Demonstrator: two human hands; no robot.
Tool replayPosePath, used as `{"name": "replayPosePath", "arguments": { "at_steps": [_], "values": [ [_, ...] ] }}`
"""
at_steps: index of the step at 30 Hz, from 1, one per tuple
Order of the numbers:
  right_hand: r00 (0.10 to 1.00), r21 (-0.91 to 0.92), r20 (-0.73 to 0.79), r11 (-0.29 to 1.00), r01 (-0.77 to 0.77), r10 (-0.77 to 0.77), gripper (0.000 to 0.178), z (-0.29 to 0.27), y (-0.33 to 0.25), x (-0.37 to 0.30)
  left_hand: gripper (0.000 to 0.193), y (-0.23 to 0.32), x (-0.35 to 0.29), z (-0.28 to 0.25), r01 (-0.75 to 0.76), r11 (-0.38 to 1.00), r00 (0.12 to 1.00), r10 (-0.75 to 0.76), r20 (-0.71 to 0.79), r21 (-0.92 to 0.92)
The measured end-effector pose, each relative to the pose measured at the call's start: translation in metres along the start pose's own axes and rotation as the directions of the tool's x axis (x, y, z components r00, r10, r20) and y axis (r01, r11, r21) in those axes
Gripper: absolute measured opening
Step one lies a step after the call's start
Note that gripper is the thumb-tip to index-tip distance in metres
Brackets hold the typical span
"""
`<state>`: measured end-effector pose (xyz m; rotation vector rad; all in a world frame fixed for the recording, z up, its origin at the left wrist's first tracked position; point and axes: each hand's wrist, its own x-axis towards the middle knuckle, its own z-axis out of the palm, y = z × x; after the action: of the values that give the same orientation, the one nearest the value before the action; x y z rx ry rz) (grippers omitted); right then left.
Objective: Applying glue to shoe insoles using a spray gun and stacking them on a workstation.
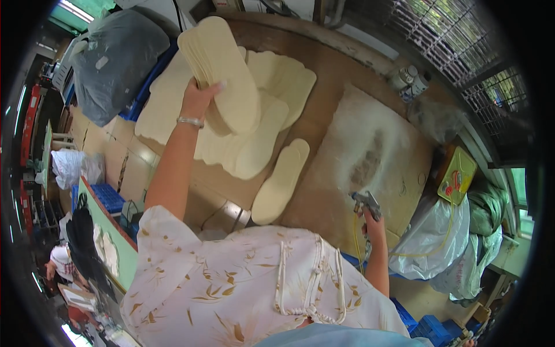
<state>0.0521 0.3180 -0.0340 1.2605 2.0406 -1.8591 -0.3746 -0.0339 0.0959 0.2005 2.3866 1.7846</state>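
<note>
My left hand [200,100] is closed on a stack of cream insoles [224,65], raised over the far left of the work table. Beneath it, more cream insoles [257,144] lie in overlapping piles. A single insole [281,184] rests apart from them, nearer to me. On the right, my right hand [375,227] grips a metal spray gun [366,202]. From the gun a thin yellow hose [448,234] runs to the right. The gun is over a brown board [332,156] coated with whitish residue, with a darker bare patch in its middle.
Beyond the board stand small jars [404,77] below a barred window [445,34]. A yellow tin [457,175] sits at the right edge, by silvery plastic bags [436,231]. A large grey bag [118,61] fills the far left. A green-topped table [110,243] stands at left; people work behind it.
</note>
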Motion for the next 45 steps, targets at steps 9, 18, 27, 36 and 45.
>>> {"name": "replayPosePath", "arguments": {
  "at_steps": [9,18,27,36,45],
  "values": [
    [0.969,0.047,-0.197,0.989,-0.139,0.146,0.025,0.034,-0.015,-0.017,0.057,-0.082,0.263,0.101,0.154,0.598,0.879,-0.446,-0.167,-0.787],
    [0.878,0.097,-0.394,0.962,-0.253,0.271,0.024,0.072,-0.033,-0.019,0.094,-0.11,0.356,0.139,0.269,0.79,0.739,-0.536,-0.407,-0.551],
    [0.837,0.146,-0.422,0.938,-0.315,0.347,0.023,0.077,-0.042,-0.014,0.101,-0.116,0.347,0.161,0.146,0.91,0.779,-0.348,-0.521,-0.389],
    [0.84,0.123,-0.461,0.958,-0.259,0.286,0.028,0.085,-0.043,-0.013,0.095,-0.145,0.379,0.149,0.054,0.494,0.662,-0.668,-0.339,-0.868],
    [0.867,0.082,-0.392,0.95,-0.301,0.308,0.026,0.09,-0.06,0.003,0.091,-0.211,0.462,0.088,0.092,0.572,0.805,-0.525,-0.278,-0.815]
  ]
}}
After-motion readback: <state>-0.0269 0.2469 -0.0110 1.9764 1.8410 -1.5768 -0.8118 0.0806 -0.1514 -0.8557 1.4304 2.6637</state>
